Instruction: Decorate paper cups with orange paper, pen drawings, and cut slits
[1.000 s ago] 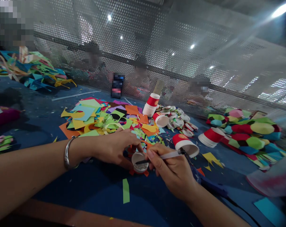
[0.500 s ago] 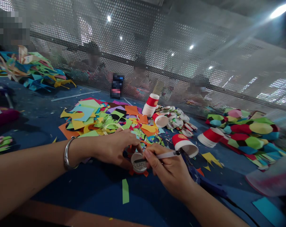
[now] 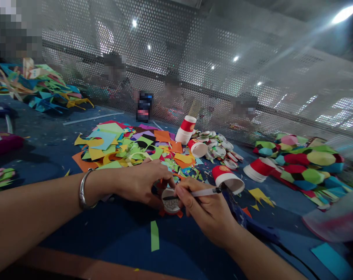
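Note:
My left hand [image 3: 147,181] steadies a small round cup bottom [image 3: 171,204], its fingers closed about the left rim. The cup bottom is white inside with a net of dark lines drawn on it, and orange paper bits stick out below it. My right hand [image 3: 205,212] grips a pen [image 3: 207,192] with a clear barrel, its dark tip down inside the cup bottom. Just beyond both hands lies a heap of coloured paper scraps [image 3: 126,146]. A green paper strip [image 3: 154,235] rests on the table in front of them.
Red-and-white paper cups [image 3: 259,169] lie to the right, near a pile of cut cup bottoms [image 3: 220,149]. A blue glue gun [image 3: 258,227] with a cord lies by my right forearm. Patchwork paper pieces [image 3: 307,163] sit far right. A perforated screen [image 3: 165,46] stands behind the table.
My right hand and the pen have shifted very slightly over the cup bottom. The left hand keeps its hold in the same place.

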Motion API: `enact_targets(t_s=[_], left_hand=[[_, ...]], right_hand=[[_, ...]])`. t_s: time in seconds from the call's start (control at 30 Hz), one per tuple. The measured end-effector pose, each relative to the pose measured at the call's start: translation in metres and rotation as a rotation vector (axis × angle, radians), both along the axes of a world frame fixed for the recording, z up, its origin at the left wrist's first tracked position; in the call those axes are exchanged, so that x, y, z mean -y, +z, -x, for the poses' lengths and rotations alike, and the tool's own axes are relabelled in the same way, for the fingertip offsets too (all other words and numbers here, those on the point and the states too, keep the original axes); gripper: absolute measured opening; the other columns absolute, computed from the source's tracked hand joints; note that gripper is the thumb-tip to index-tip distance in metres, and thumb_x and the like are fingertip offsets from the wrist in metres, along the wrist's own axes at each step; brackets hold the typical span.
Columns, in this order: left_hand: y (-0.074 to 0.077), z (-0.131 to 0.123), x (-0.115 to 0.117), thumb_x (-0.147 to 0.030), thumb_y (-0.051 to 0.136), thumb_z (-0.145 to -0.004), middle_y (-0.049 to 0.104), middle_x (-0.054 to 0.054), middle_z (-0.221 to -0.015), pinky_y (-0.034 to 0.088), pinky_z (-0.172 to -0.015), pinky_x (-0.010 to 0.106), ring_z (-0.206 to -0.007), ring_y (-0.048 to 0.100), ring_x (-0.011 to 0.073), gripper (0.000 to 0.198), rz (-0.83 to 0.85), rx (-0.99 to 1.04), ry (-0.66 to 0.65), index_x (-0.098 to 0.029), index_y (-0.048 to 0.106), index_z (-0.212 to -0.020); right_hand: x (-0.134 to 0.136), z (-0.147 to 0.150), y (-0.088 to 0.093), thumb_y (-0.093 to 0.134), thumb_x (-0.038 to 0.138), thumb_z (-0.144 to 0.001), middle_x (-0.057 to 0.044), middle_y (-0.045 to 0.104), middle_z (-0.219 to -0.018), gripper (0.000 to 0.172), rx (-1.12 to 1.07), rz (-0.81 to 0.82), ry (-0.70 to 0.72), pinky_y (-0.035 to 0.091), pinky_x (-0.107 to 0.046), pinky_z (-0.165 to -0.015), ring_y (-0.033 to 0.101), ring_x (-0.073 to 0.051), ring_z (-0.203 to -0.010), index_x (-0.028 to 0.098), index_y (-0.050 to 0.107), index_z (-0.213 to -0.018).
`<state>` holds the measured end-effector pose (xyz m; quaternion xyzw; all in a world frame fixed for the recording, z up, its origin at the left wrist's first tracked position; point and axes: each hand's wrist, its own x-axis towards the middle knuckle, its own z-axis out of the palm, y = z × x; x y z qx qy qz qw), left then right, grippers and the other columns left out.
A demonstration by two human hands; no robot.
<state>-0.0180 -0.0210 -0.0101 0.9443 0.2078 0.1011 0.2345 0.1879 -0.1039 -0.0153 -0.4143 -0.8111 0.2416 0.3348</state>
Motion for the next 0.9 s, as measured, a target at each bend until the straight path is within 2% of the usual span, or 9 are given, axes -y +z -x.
enact_targets(t_s=[0.27, 0.63, 0.9], left_hand=[[-0.0024, 0.0005, -0.0009, -0.051, 0.073, -0.073, 0.063, 0.002, -0.096, 0.035, -0.080, 0.037, -0.089, 0.054, 0.0214, 0.041, 0.007, 0.009, -0.004, -0.026, 0.063, -0.103], [-0.0004, -0.0001, 0.0005, -0.053, 0.072, -0.073, 0.064, 0.002, -0.097, 0.034, -0.081, 0.038, -0.091, 0.053, 0.0219, 0.042, -0.004, -0.016, 0.006, -0.026, 0.062, -0.104], [-0.0006, 0.0003, 0.0002, -0.051, 0.071, -0.074, 0.063, 0.002, -0.098, 0.035, -0.082, 0.037, -0.092, 0.054, 0.0221, 0.041, -0.026, -0.018, 0.001, -0.026, 0.061, -0.105]], right_hand=[[-0.0007, -0.0028, -0.0016, 0.044, 0.029, -0.101, 0.002, 0.057, -0.072, 0.025, -0.037, -0.044, -0.029, 0.042, -0.023, -0.055, 0.053, -0.008, -0.058, 0.020, 0.061, -0.086], [-0.0007, -0.0029, 0.0007, 0.044, 0.030, -0.101, 0.002, 0.055, -0.067, 0.029, -0.014, -0.051, -0.036, 0.040, -0.022, -0.048, 0.051, -0.008, -0.053, 0.018, 0.063, -0.083], [0.0001, -0.0026, 0.0014, 0.043, 0.030, -0.101, 0.002, 0.054, -0.065, 0.030, 0.013, -0.078, -0.052, 0.040, -0.023, -0.050, 0.050, -0.009, -0.053, 0.018, 0.062, -0.080]])
